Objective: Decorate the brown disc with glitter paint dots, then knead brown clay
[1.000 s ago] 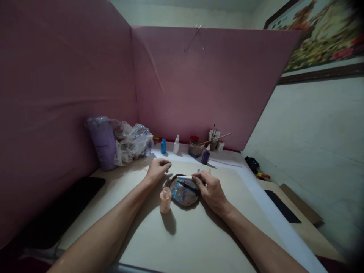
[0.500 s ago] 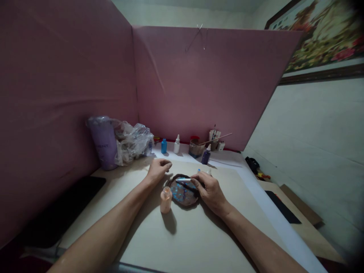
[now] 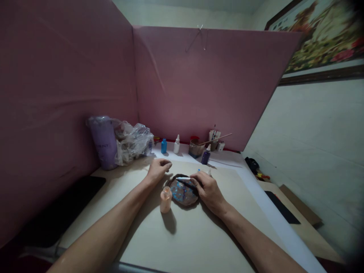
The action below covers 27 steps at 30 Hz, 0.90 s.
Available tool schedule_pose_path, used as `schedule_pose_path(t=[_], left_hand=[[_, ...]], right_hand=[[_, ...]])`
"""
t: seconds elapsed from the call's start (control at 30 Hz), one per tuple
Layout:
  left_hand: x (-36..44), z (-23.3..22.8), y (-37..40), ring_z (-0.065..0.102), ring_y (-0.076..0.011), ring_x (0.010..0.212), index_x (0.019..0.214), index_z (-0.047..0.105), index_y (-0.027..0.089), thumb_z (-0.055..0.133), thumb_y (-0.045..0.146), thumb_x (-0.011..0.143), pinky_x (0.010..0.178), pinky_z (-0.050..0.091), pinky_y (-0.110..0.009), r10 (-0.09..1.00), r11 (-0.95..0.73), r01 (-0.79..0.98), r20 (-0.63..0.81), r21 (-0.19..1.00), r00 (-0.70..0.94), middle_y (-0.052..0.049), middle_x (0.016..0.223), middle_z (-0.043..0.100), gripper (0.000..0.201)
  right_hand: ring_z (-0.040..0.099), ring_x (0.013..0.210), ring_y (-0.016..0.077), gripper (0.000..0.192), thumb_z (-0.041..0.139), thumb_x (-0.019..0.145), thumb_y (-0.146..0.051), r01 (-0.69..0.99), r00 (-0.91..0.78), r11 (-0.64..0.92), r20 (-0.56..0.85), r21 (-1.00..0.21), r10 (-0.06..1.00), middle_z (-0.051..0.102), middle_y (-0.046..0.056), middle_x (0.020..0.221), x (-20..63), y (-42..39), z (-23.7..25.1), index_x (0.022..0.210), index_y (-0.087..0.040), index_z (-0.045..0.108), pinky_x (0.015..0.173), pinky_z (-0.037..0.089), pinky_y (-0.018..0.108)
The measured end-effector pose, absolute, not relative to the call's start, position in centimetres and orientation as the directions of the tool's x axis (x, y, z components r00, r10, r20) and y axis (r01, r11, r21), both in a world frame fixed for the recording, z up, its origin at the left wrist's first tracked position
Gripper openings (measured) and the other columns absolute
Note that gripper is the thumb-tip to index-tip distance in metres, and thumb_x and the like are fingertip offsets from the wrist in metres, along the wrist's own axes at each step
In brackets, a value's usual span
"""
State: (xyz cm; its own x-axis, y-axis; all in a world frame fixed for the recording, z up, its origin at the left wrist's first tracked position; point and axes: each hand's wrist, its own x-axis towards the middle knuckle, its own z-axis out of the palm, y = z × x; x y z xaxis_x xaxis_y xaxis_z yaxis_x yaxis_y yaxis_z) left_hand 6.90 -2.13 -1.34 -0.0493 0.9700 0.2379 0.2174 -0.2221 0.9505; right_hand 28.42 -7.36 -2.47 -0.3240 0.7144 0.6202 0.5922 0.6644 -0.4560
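Observation:
A round brown clay-like disc (image 3: 185, 196) with a dark raised rim lies on the table, blue glitter and a purple patch on its face. In my right hand (image 3: 209, 189) is a slim white pen-like stick (image 3: 183, 178), pinched between thumb and fingers. Its tip points left over the far rim; I cannot tell whether it touches. My left hand (image 3: 159, 168) rests beyond the disc's upper left, fingers closed with darkened tips; whatever they may hold is hidden. Just left of the disc stands an uncapped bottle of peach-coloured paint or glitter (image 3: 165, 201).
Along the back stand a blue bottle (image 3: 164, 146), a white nozzle bottle (image 3: 176, 145), a jar with a brush across it (image 3: 195, 148), a dark purple bottle (image 3: 206, 155) and a brush holder (image 3: 214, 141). A purple tumbler (image 3: 104, 144) and crumpled plastic bag (image 3: 133, 142) sit at left.
The white stick in my right hand has shifted very slightly up along the disc's far rim. My left hand and the bottles stay in place.

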Motion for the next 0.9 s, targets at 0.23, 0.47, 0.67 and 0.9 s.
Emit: schedule_pose_path(t=[0.23, 0.47, 0.67, 0.9], left_hand=[[7.0, -1.3, -2.3, 0.050, -0.0114, 0.056, 0.067, 0.065, 0.012, 0.063, 0.034, 0.062, 0.053, 0.041, -0.025, 0.973, -0.215, 0.190, 0.227, 0.958, -0.045, 0.000, 0.058, 0.058, 0.022], [6.9, -1.4, -2.3, 0.050, -0.0115, 0.056, 0.068, 0.065, 0.012, 0.064, 0.035, 0.062, 0.051, 0.042, -0.024, 0.968, -0.235, 0.169, 0.246, 0.957, -0.043, 0.000, 0.058, 0.057, 0.024], [6.9, -1.7, -2.1, 0.050, -0.0108, 0.056, 0.068, 0.065, 0.012, 0.065, 0.035, 0.062, 0.051, 0.044, -0.023, 0.966, -0.246, 0.154, 0.256, 0.957, -0.047, 0.000, 0.058, 0.057, 0.023], [6.8, -2.3, -1.5, 0.050, -0.0115, 0.055, 0.067, 0.066, 0.013, 0.063, 0.036, 0.063, 0.049, 0.043, -0.023, 0.967, -0.243, 0.177, 0.252, 0.954, -0.029, -0.001, 0.057, 0.056, 0.023]], right_hand=[[0.059, 0.080, 0.0197, 0.016, 0.048, 0.093, -0.023, 0.601, -0.302, 0.655, 0.629, -0.458, 0.717, 0.063, 0.006, 0.084, 28.5, -7.4, -2.5, 0.089, -0.019, 0.063, 0.074, 0.044, 0.031], [0.059, 0.081, 0.0197, 0.016, 0.048, 0.093, -0.024, 0.602, -0.292, 0.647, 0.626, -0.467, 0.723, 0.063, 0.006, 0.085, 28.5, -7.4, -2.5, 0.089, -0.018, 0.063, 0.074, 0.044, 0.031], [0.059, 0.080, 0.0200, 0.017, 0.049, 0.093, -0.026, 0.625, -0.273, 0.633, 0.631, -0.458, 0.726, 0.064, 0.006, 0.084, 28.7, -7.5, -2.0, 0.088, -0.019, 0.064, 0.073, 0.044, 0.030], [0.056, 0.066, 0.0165, 0.025, 0.050, 0.092, -0.035, 0.660, -0.123, 0.535, 0.627, -0.527, 0.769, 0.062, 0.003, 0.071, 30.3, -7.2, -1.6, 0.079, -0.018, 0.064, 0.063, 0.039, 0.027]])
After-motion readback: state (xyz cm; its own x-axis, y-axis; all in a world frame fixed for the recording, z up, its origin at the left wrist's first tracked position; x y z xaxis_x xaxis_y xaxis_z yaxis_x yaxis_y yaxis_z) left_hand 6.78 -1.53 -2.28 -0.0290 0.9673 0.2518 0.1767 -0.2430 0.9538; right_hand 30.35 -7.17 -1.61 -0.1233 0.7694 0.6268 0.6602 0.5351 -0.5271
